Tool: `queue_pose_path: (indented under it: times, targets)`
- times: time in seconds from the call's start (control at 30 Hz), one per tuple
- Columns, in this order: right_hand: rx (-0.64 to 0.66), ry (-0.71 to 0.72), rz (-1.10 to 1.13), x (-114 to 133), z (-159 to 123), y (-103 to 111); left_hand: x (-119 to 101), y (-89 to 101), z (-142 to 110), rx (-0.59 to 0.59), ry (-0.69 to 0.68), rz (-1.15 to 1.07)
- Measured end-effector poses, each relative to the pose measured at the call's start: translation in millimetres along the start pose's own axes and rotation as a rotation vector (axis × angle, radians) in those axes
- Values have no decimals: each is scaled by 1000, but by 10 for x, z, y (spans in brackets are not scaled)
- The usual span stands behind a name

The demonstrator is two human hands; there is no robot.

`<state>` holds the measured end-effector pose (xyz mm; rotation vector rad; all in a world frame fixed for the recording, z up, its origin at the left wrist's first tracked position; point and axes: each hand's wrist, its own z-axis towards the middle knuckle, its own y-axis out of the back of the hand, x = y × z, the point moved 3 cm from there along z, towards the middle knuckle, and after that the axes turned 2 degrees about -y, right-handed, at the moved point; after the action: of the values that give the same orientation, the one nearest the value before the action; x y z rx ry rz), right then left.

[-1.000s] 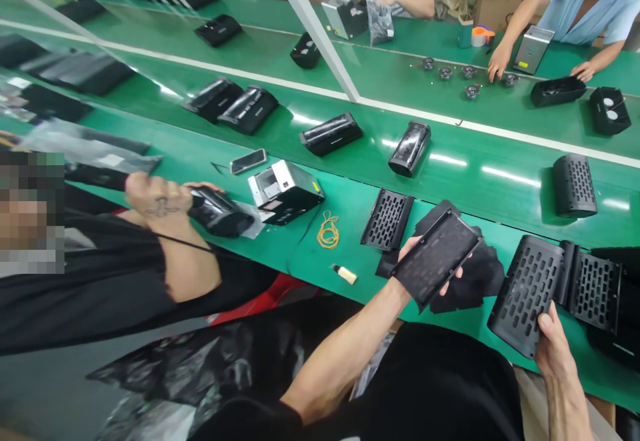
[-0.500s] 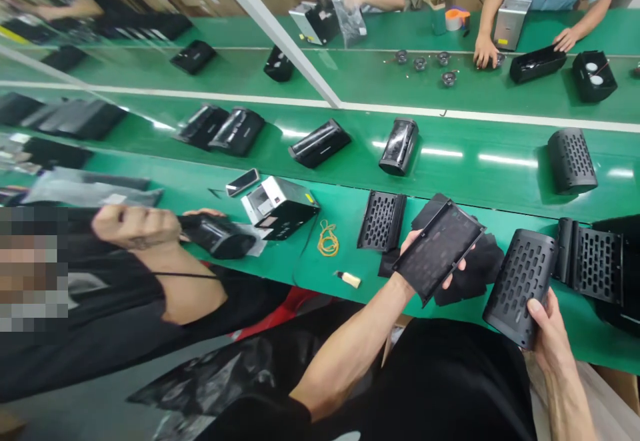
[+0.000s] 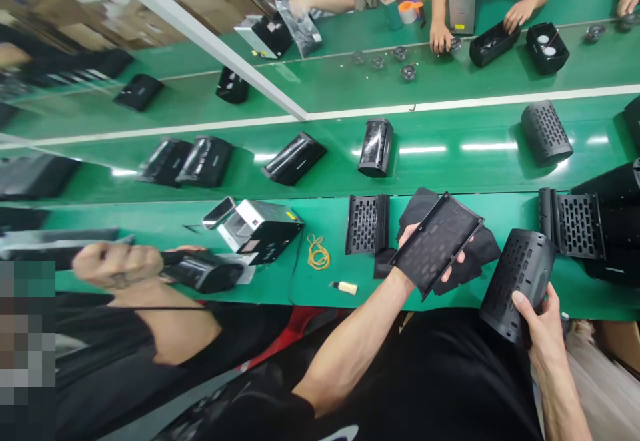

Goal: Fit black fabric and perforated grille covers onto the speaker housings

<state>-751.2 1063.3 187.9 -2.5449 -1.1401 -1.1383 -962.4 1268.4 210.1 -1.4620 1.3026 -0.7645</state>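
Now grasping a curved slotted cover (image 3: 517, 281) in the right fingers (image 3: 523, 305), with the thumb pressed along its side. Just rolled, with less of the slotted face toward the camera and more of the rounded side showing; suggests handling for angle rather than release. Also clasping a flat black panel (image 3: 437, 244) in the left fingers (image 3: 459, 257), tilted, with faint slots showing through, near the curved cover but apart from it. Held over the near part of the green table (image 3: 300, 294), both of them. Beneath and beside the flat panel, dark sheets (image 3: 483, 251) in an overlapping pile. Just left of that, a slotted grille panel (image 3: 364, 224); then a pale-handled tool (image 3: 346, 288) and a tangle of yellow bands (image 3: 318, 254). To the right, another slotted panel (image 3: 580, 226), next to dark housings (image 3: 620, 224). Farther out, across the table, a slotted speaker housing (image 3: 546, 133) and a glossy-fronted speaker (image 3: 376, 148).
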Motion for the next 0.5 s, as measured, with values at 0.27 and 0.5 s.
queue_pose_path:
  times: [0.27, 0.5]
  targets:
    - [47, -57, 241, -215, -108, 106, 9, -10, 37, 84, 77, -3]
    - [138, -132, 338, -360, -169, 166, 6, 19, 24, -21, 72, 39]
